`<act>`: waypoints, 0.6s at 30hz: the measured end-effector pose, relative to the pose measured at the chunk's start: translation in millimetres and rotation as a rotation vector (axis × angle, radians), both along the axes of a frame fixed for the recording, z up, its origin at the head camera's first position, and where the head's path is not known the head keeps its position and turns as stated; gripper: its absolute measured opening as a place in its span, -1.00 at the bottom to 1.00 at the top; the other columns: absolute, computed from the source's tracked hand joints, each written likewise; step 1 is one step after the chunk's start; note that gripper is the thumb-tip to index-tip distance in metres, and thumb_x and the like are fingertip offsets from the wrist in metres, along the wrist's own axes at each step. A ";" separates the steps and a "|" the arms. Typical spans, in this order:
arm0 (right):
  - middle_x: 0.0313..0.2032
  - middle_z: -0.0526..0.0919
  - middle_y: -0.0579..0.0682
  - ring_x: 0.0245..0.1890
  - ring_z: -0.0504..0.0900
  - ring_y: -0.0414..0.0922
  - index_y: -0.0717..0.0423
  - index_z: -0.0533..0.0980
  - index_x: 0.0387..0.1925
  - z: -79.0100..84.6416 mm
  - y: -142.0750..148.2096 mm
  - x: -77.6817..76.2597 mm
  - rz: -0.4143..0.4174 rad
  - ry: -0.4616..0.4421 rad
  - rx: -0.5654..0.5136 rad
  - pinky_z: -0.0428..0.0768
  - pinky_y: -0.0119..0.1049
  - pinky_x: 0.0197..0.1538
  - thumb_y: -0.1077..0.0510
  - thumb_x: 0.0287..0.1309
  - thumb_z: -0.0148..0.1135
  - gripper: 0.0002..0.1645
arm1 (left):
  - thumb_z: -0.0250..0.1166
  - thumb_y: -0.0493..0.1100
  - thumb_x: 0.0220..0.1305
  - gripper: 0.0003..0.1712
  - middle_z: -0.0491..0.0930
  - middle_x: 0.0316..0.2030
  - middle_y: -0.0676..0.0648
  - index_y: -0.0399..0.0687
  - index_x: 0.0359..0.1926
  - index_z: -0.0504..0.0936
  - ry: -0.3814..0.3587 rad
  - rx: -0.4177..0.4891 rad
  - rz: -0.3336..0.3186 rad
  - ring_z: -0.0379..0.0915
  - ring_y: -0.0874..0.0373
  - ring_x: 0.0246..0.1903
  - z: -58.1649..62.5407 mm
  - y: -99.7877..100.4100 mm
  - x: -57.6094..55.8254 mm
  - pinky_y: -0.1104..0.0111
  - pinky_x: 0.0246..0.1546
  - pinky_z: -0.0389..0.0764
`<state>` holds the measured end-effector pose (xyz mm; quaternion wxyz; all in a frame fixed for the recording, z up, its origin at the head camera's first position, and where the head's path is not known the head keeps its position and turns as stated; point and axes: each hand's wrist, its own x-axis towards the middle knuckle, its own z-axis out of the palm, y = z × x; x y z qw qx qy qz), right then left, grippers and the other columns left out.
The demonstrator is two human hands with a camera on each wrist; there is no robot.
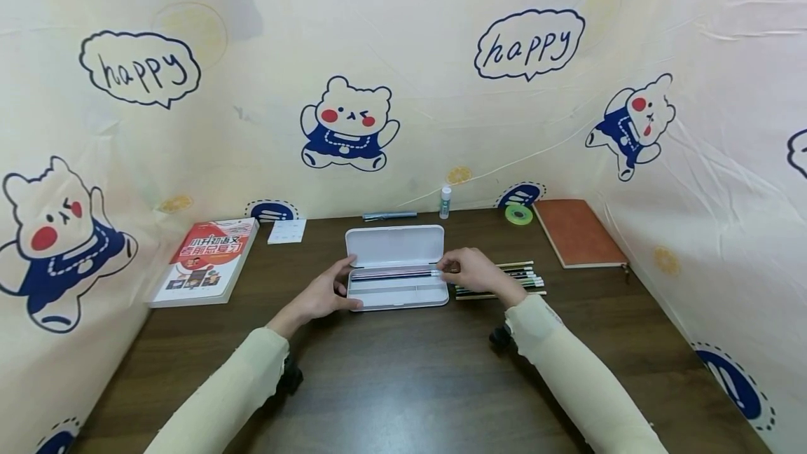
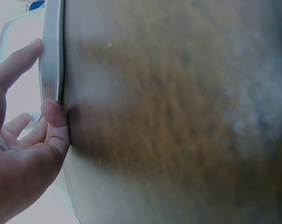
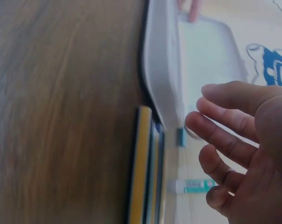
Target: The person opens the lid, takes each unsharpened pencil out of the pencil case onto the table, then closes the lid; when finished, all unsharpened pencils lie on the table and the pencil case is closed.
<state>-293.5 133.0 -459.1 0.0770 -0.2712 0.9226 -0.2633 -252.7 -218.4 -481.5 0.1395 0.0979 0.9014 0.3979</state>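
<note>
A white pencil case [image 1: 398, 298] lies on the table with its lid [image 1: 394, 245] raised at the back. Several dark pencils [image 1: 394, 274] rest in its rear compartment; a divider separates them from the front part. My left hand [image 1: 324, 293] holds the case by its left end, thumb at the front corner and fingers along the side. Over the right end of the case hovers my right hand [image 1: 473, 270], near the pencils' ends. In the right wrist view its fingers [image 3: 222, 135] are loosely bent and spread, nothing visible between them. More pencils [image 1: 523, 279] lie beside the case, partly under the right wrist.
A thick book [image 1: 204, 261] and a white paper card [image 1: 286, 231] lie at the left. Along the back are a blue pen [image 1: 389, 215], a glue stick [image 1: 445, 203] and a green tape roll [image 1: 518, 214]. A brown notebook [image 1: 580, 233] is at the right.
</note>
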 end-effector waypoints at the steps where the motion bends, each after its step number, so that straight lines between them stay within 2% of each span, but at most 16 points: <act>1: -0.17 0.76 -0.05 -0.21 0.64 -0.17 0.07 0.70 -0.09 -1.2 -3.0 -0.6 0.011 0.006 0.014 0.62 -0.19 -0.05 0.14 0.26 0.32 -0.79 | 0.56 0.00 0.06 0.17 0.38 0.36 -0.16 0.19 0.57 0.03 -0.001 0.001 0.001 0.42 0.08 -0.15 0.0 0.0 0.0 0.29 -0.11 0.42; 5: -0.09 0.76 -0.03 -0.08 0.67 -0.10 0.08 0.70 -0.04 -4.1 -11.9 -1.7 0.044 0.015 0.057 0.60 -0.10 0.07 0.15 0.26 0.31 -0.75 | 0.56 -0.01 0.06 0.17 0.38 0.36 -0.16 0.18 0.57 0.03 -0.005 0.004 0.000 0.41 0.08 -0.16 -0.3 0.0 0.2 0.29 -0.12 0.42; 8: -0.09 0.76 -0.04 -0.07 0.66 -0.11 0.07 0.70 -0.04 -5.0 -15.8 -2.6 0.043 0.011 0.080 0.59 -0.09 0.10 0.16 0.26 0.32 -0.74 | 0.56 -0.01 0.06 0.17 0.37 0.37 -0.17 0.18 0.57 0.03 -0.007 0.004 -0.003 0.41 0.08 -0.16 -0.4 -0.1 0.3 0.29 -0.12 0.42; 12: -0.14 0.76 -0.07 -0.16 0.62 -0.16 0.03 0.71 -0.07 -5.6 -19.7 -4.6 0.053 0.007 0.111 0.60 -0.14 0.06 0.15 0.25 0.32 -0.78 | 0.56 0.00 0.06 0.17 0.37 0.36 -0.17 0.19 0.57 0.03 -0.005 0.006 0.001 0.41 0.08 -0.17 -0.4 -0.2 0.1 0.29 -0.13 0.42; 18: -0.27 0.74 -0.09 -0.29 0.57 -0.23 0.01 0.72 -0.16 -4.7 -26.0 -4.5 0.122 -0.003 0.142 0.57 -0.24 -0.08 0.17 0.24 0.31 -0.83 | 0.56 0.00 0.06 0.18 0.37 0.35 -0.18 0.17 0.57 0.03 -0.004 0.005 0.002 0.41 0.07 -0.15 0.6 -0.6 0.3 0.29 -0.12 0.43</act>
